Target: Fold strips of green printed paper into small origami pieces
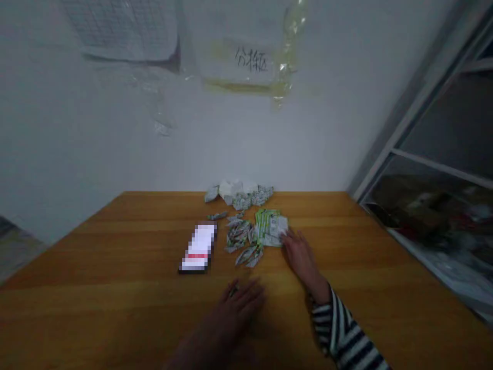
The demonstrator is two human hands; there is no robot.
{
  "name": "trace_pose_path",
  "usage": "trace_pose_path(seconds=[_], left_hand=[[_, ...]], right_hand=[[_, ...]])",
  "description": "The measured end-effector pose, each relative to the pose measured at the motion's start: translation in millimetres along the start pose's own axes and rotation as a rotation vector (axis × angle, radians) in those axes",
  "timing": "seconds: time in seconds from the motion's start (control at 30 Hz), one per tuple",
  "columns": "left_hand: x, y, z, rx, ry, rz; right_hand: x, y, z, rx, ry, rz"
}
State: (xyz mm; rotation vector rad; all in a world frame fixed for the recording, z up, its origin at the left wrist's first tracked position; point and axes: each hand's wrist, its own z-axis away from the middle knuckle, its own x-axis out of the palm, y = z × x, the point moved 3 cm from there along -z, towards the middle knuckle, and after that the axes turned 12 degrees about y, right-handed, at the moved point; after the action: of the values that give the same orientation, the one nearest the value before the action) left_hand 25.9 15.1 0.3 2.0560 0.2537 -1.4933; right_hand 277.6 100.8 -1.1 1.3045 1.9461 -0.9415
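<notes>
My left hand (239,300) lies flat on the wooden table (115,288), fingers stretched out, just short of a heap of small folded paper pieces (242,239). My right hand (300,257), in a striped sleeve, rests flat with its fingertips touching the edge of a stack of green and white sheets (271,226). Neither hand holds anything. More folded pieces and crumpled paper (241,194) lie at the table's far edge by the wall.
A phone (198,248) with a lit screen lies left of the heap. A metal shelf rack (431,205) stands at the right. Papers and a plastic sleeve (246,61) are taped to the wall behind.
</notes>
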Motion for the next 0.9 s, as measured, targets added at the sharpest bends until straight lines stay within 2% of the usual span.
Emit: trace_pose_path(seconds=[0.1, 0.23, 0.37, 0.57, 0.67, 0.8, 0.9], left_hand=[[17.7, -5, 11, 0.052, 0.014, -0.056], [28.4, -20, 3, -0.022, 0.106, -0.233], [21.8, -35, -30, -0.080, 0.193, -0.390], [-4.0, -53, -75, -0.355, 0.443, -0.618], [-12.4, -45, -86, -0.445, 0.528, -0.565], [-15.1, -28, -99, -0.374, 0.618, -0.434], [-11.9, -28, -103, -0.363, 0.682, -0.335]], right_hand=[[1, -3, 1, 0.016, 0.051, -0.007], [2, -6, 0, 0.040, 0.124, -0.068], [0, -7, 1, 0.077, 0.160, -0.116], [-4, -3, 4, 0.149, 0.191, -0.186], [-1, 4, 4, 0.213, 0.200, -0.227], [8, 14, 3, 0.297, 0.209, -0.286], [11, 18, 3, 0.336, 0.223, -0.327]])
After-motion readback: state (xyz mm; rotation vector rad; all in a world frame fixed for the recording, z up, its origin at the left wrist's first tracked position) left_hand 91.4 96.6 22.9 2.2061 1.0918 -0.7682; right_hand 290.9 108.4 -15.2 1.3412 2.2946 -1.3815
